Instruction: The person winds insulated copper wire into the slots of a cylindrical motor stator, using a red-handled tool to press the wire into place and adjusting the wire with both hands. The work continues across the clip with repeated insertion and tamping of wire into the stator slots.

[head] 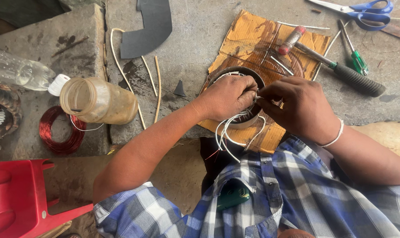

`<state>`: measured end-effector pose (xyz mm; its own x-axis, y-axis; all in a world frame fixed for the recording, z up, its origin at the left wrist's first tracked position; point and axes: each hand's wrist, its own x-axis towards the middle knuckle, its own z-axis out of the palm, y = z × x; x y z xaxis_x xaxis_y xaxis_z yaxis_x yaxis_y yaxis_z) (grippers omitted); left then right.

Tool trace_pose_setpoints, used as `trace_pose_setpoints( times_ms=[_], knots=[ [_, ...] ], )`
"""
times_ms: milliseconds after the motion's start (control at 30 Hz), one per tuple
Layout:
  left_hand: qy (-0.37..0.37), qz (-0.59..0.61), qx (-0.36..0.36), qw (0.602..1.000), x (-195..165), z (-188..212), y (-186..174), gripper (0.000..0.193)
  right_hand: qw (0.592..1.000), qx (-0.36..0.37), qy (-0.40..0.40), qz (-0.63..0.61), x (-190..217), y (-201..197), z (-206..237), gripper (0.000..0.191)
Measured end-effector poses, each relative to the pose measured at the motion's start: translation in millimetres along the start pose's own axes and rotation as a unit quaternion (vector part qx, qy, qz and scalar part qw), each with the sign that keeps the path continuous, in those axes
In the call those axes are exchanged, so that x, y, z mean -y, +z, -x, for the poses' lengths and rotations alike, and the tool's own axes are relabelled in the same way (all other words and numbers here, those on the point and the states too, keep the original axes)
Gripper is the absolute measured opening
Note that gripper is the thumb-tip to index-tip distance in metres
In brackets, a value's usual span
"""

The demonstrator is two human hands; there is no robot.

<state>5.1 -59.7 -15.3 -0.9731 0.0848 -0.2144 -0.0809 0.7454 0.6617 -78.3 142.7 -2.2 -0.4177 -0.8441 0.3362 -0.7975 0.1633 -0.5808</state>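
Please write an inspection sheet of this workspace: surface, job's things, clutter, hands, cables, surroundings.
Surface: stained concrete slab, with torn cardboard under the work.
Job's things: round metal ring with white wires hanging from it.
Clutter: hammer, green screwdriver, blue scissors, plastic jar, clear bottle, dark sheet cut-off.
Hands: left hand rests on the ring; right hand pinches wire ends at its rim.
Cables: red wire coil lies beside the jar.
Surroundings: red plastic stool at lower left.
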Motion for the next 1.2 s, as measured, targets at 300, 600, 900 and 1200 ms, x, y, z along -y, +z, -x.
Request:
trace_pose_setpoints(
  times_ms=[300,600,900,1200],
  knots=[
    [-0.019,-0.01,-0.02,1.0,-4,6,5,0.029,0.996,0.071,0.016,0.055,4,1,-17,0.015],
    [0.076,0.037,-0.112,0.99,9,8,-9,0.016,0.999,-0.023,0.024,0.037,6,23,0,0.016],
    [0.13,-0.037,-0.111,0.985,4,9,-1,0.015,0.998,-0.037,0.038,0.026,7,24,3,0.019],
    [0.089,-0.143,-0.002,0.986,-5,7,-16,0.024,0.998,-0.001,0.047,-0.037,4,14,4,0.016]
  ],
)
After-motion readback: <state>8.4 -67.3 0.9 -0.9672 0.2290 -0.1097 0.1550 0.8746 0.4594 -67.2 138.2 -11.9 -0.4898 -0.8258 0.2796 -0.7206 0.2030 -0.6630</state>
